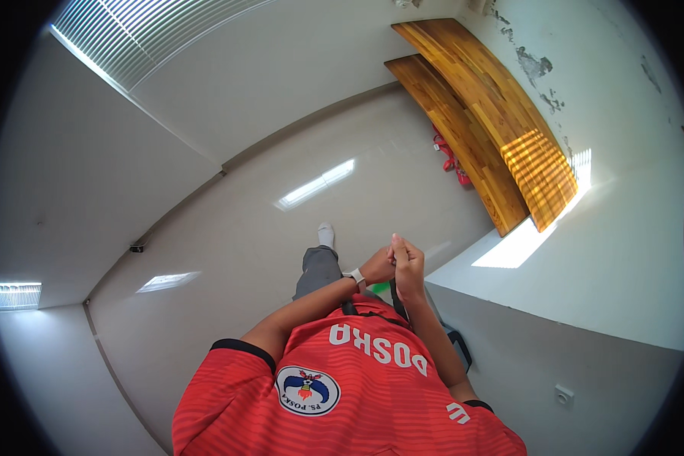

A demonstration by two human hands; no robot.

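My left hand [378, 267], with a pale watch on its wrist, is closed in front of my waist. Beside it and touching it is my right hand [408, 267], its fingers curled and its thumb side up. A dark, thin strap or handle [394, 292] shows just below the hands; what the fingers hold is hidden. A small bright green patch [381, 289] shows between my wrists, its kind unclear. Past the hands, a foot in a white sock [326, 235] and a grey trouser leg [321, 267] show on the floor.
At the far right, a bench of two long wooden boards [479, 106] stands along a wall with peeling paint. Red items [452, 159] lie beneath it. A white ledge [562, 304] is on the right, with a socket [563, 395] below. A dark-edged object [459, 348] sits behind my right forearm.
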